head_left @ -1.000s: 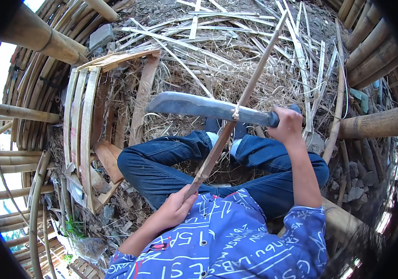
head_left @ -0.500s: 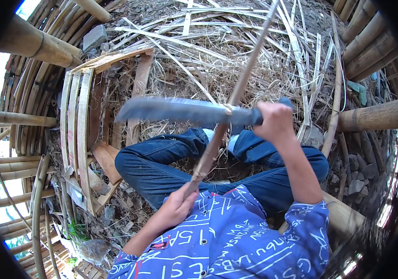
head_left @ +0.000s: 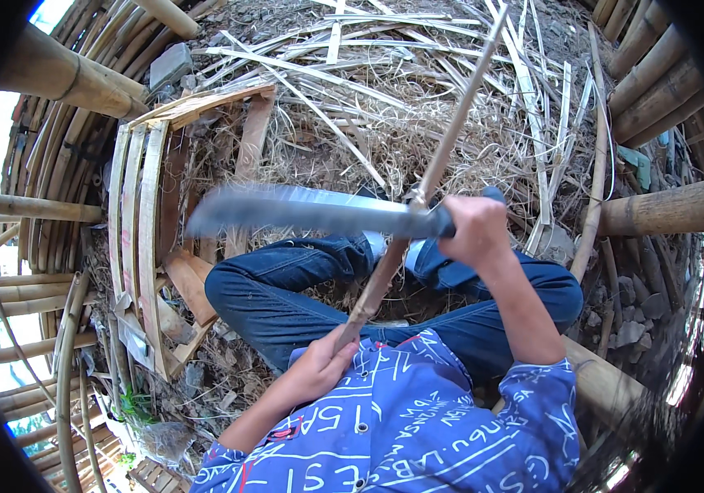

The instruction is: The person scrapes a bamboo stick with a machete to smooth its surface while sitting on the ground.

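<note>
My left hand (head_left: 325,363), close to my shirt front, is closed round the lower end of a long brown bamboo strip (head_left: 374,289). The strip slants up and away to the right, over my crossed legs. In my right hand (head_left: 480,228) is the handle of a machete, fingers wrapped round it. The broad dark blade (head_left: 302,212) points left, a little blurred, and lies across the strip near the handle. A small tuft of pale shavings (head_left: 418,198) shows on the strip just beyond the blade.
A wooden crate frame (head_left: 142,205) stands at my left. Pale split strips (head_left: 319,62) and curly shavings (head_left: 352,148) cover the ground ahead. Thick bamboo poles (head_left: 656,211) rise on both sides, with broken stones (head_left: 630,331) at the right. A grey block (head_left: 170,66) lies far left.
The machete and my right hand have shifted slightly left and nearer to me along the strip. The strip's far end has swung a little to the right. My left hand keeps its grip.
</note>
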The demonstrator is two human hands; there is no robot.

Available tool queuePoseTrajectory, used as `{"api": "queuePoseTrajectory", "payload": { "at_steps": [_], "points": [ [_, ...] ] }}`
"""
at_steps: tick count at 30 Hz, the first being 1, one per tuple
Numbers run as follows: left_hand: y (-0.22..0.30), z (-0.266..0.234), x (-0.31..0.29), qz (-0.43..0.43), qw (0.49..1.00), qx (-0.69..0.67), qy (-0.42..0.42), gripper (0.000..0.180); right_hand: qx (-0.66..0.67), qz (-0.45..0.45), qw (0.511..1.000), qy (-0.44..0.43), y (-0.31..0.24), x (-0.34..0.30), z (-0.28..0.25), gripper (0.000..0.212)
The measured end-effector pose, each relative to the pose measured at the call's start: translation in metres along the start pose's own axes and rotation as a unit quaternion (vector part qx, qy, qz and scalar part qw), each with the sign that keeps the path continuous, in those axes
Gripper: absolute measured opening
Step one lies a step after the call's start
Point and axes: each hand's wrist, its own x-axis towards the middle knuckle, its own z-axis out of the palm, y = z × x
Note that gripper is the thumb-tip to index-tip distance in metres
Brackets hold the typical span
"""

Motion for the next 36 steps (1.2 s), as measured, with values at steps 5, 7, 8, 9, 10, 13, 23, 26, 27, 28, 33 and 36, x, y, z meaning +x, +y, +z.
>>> {"api": "queuePoseTrajectory", "payload": {
  "at_steps": [5, 7, 8, 9, 10, 13, 23, 26, 27, 28, 33, 36],
  "points": [
    [0.004, -0.013, -0.016, -0.089, 0.995, -0.046, 0.025, 0.014, -0.079, 0.080, 0.994, -0.014, 0.049, 0.005, -0.012, 0.019],
    [0.000, -0.008, -0.015, -0.071, 0.997, -0.004, 0.016, 0.012, -0.086, 0.086, 0.992, -0.020, 0.064, -0.002, -0.019, 0.018],
    [-0.001, -0.010, -0.009, -0.064, 0.997, -0.044, 0.022, 0.010, -0.087, 0.092, 0.992, -0.018, 0.068, 0.003, -0.014, 0.017],
    [-0.002, -0.012, -0.009, -0.062, 0.997, -0.043, 0.024, 0.010, -0.084, 0.087, 0.993, 0.002, 0.061, -0.001, -0.008, 0.014],
    [-0.004, -0.014, -0.009, -0.075, 0.994, -0.079, 0.028, 0.009, -0.064, 0.073, 0.995, -0.009, 0.050, -0.006, -0.002, 0.014],
    [-0.005, -0.012, -0.010, -0.088, 0.983, -0.156, 0.033, 0.009, -0.038, 0.057, 0.997, -0.018, 0.027, -0.010, -0.002, 0.020],
    [0.004, 0.002, 0.000, 0.024, 0.999, 0.029, -0.007, 0.008, 0.001, -0.105, 0.994, -0.001, 0.010, 0.004, -0.017, 0.023],
    [0.000, -0.020, -0.009, -0.069, 0.993, -0.077, 0.048, 0.014, -0.066, -0.102, 0.993, 0.004, 0.010, 0.003, -0.020, 0.023],
    [0.000, -0.024, -0.012, -0.101, 0.985, -0.124, 0.058, 0.013, -0.066, -0.102, 0.993, 0.004, 0.015, 0.001, -0.019, 0.023],
    [0.000, -0.023, -0.013, -0.098, 0.987, -0.117, 0.055, 0.012, -0.064, -0.073, 0.995, 0.015, 0.021, 0.000, -0.016, 0.023],
    [0.000, -0.013, -0.007, -0.077, 0.993, -0.085, 0.021, 0.011, -0.049, -0.087, 0.995, 0.007, 0.022, -0.002, -0.014, 0.029],
    [-0.005, -0.015, -0.002, -0.082, 0.991, -0.104, 0.014, 0.013, -0.026, -0.151, 0.988, -0.034, 0.001, -0.006, -0.010, 0.034]
  ]
}}
